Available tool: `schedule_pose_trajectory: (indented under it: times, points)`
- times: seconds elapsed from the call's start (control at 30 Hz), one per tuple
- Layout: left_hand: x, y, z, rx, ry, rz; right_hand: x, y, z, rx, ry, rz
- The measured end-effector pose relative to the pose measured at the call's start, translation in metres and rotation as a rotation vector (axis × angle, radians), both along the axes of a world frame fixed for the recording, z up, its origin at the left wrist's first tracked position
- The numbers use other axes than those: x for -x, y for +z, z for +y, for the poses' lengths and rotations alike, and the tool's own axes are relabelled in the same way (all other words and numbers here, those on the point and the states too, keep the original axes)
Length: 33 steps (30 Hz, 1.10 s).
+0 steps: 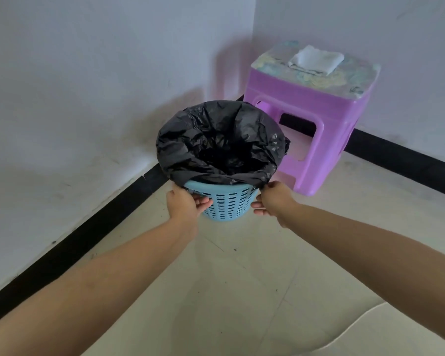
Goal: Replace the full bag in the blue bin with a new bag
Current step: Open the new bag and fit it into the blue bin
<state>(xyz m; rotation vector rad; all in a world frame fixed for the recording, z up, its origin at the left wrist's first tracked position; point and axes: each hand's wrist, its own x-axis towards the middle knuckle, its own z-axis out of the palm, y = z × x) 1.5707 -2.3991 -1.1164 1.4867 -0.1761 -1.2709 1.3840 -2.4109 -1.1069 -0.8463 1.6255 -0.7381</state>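
Floor tiles (242,291) carry everything here, and I place it all from the one blue bin (229,204), which stands near the room's corner. Behind and to the right of the bin is one purple stool (319,119), with one folded white cloth (315,59) on top. Draped over the bin's rim is one black bag (216,140), its mouth open and its inside too dark for me to judge the fill. My left hand (185,204) is at the bin's left side, fingers pinched on the bag's hem; my right hand (272,199) is at the bin's right side, fingers pinched likewise. I judge the film thin, soft, slippery and easy to tear, so gathering the folded hem suits best. The perforated bin looks light and may lift along with the bag.
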Motion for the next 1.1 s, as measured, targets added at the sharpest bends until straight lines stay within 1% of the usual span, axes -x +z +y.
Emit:
schedule_pose_trajectory:
  times: [0.07,0.1,0.17,0.27,0.33,0.43,0.5,0.57,0.63,0.7,0.73,0.77,0.8,0.83,0.87,0.9,0.93,0.97,1.03,1.07,1.1]
  points:
    - [-0.001,-0.001,-0.004,-0.038,0.023,0.045,0.004,0.000,-0.009,0.006,-0.043,0.004]
    - [-0.001,-0.002,-0.005,-0.060,0.014,0.005,0.007,0.000,-0.012,0.002,-0.079,-0.006]
    - [0.000,-0.005,-0.005,-0.102,-0.033,-0.141,0.013,-0.002,-0.017,-0.015,-0.118,-0.019]
    - [-0.006,-0.024,-0.002,-0.137,-0.069,-0.365,0.019,-0.011,-0.020,-0.042,-0.096,0.021]
    - [-0.015,-0.037,-0.002,-0.176,-0.090,-0.540,0.022,-0.015,-0.024,-0.058,-0.122,0.044]
    - [-0.027,-0.042,-0.005,-0.197,-0.077,-0.709,0.031,-0.019,-0.033,-0.043,-0.173,0.057]
    - [-0.033,-0.042,-0.012,-0.154,-0.113,-0.766,0.036,-0.017,-0.039,-0.039,-0.172,0.054]
    - [-0.038,-0.033,-0.020,-0.114,-0.125,-0.760,0.037,-0.015,-0.045,-0.051,-0.179,0.036]
    - [-0.047,-0.020,-0.034,-0.127,-0.007,-0.727,0.036,-0.009,-0.050,-0.032,-0.254,0.061]
    - [-0.060,-0.003,-0.049,-0.121,0.181,-0.618,0.035,0.004,-0.056,0.071,-0.386,0.163]
    - [-0.066,0.005,-0.055,-0.078,0.223,-0.537,0.036,0.013,-0.058,0.178,-0.422,0.223]
    - [-0.071,0.013,-0.061,-0.015,0.199,-0.445,0.036,0.025,-0.060,0.334,-0.412,0.287]
    - [-0.075,0.020,-0.065,0.054,0.128,-0.384,0.035,0.040,-0.060,0.516,-0.340,0.378]
    - [-0.076,0.028,-0.068,0.101,0.008,-0.388,0.034,0.052,-0.062,0.697,-0.245,0.507]
    - [-0.075,0.035,-0.070,0.134,-0.144,-0.434,0.033,0.064,-0.065,0.853,-0.154,0.651]
    - [-0.073,0.040,-0.071,0.152,-0.286,-0.508,0.032,0.072,-0.070,0.957,-0.084,0.793]
    - [-0.069,0.045,-0.072,0.160,-0.391,-0.589,0.030,0.080,-0.076,1.003,-0.024,0.918]
    - [-0.064,0.047,-0.073,0.149,-0.450,-0.673,0.027,0.088,-0.080,1.017,0.030,1.013]
    - [-0.057,0.046,-0.076,0.139,-0.440,-0.763,0.008,0.103,-0.081,1.044,0.174,1.108]
    - [-0.055,0.046,-0.077,0.141,-0.422,-0.780,-0.002,0.106,-0.079,1.049,0.303,1.172]
    - [-0.055,0.046,-0.078,0.137,-0.419,-0.787,-0.013,0.105,-0.079,1.004,0.479,1.272]
